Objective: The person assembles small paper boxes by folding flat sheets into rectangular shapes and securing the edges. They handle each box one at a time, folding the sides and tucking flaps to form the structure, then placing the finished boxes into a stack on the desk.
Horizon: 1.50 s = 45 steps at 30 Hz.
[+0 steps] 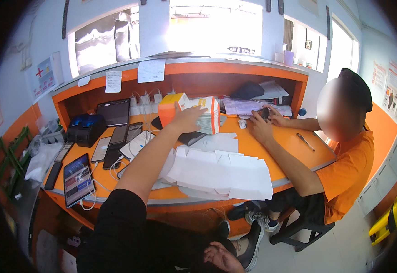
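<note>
My left hand reaches across the desk from a black sleeve. Its fingers are spread over a thick stack of orange, yellow and white folded cartons, gripping it near the back of the desk. The many layered edges of the stack face right. In front of it lie long white paper sheets with creases, reaching over the desk's front edge. Low in view, near my lap and foot, my right hand rests palm up, its fingers loosely bent and holding nothing.
On the orange desk, a tablet, several phones, cables and a black printer crowd the left side. A person in an orange shirt sits at right, holding a phone. A pen lies near that person.
</note>
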### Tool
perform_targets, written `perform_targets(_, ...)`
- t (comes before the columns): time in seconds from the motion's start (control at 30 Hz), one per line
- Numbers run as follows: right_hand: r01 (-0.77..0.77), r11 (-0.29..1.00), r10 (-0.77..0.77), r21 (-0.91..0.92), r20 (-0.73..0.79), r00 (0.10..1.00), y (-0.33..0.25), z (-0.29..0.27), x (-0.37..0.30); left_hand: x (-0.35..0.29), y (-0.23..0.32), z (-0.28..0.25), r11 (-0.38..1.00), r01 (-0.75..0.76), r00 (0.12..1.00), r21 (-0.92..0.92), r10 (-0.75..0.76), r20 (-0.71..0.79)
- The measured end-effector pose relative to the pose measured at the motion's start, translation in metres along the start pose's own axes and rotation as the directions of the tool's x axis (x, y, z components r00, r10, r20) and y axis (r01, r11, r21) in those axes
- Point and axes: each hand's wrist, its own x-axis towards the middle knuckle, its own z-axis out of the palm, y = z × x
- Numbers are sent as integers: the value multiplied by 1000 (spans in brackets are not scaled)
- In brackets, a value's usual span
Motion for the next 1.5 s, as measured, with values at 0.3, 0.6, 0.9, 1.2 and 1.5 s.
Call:
perform_targets(0.3, -7, 999, 6, 49, 21, 1000, 0, -11, -6, -48, 27, 0, 937, -86, 987, -339, 33, -158)
perform_targets(0.6, -9, 1000, 9, 27, 27, 1000, -4, -11, -4, -187, 83, -15, 851, -465, 811, -244, 520, 269)
perform_targets(0.9, 11, 999, -11, -45, -15, 1000, -6, -1, -3, -196, 66, -83, 955, -238, 965, -177, 212, -153)
perform_targets(1.2, 435, 803, -533, -407, -162, 831, -93, 107, -58, -278, 155, -18, 825, -553, 737, -119, 418, -531)
perform_targets(1.5, 453, 666, -596, -592, -59, 801, -124, 137, -114, -297, 157, 11, 822, -557, 745, -118, 431, -509)
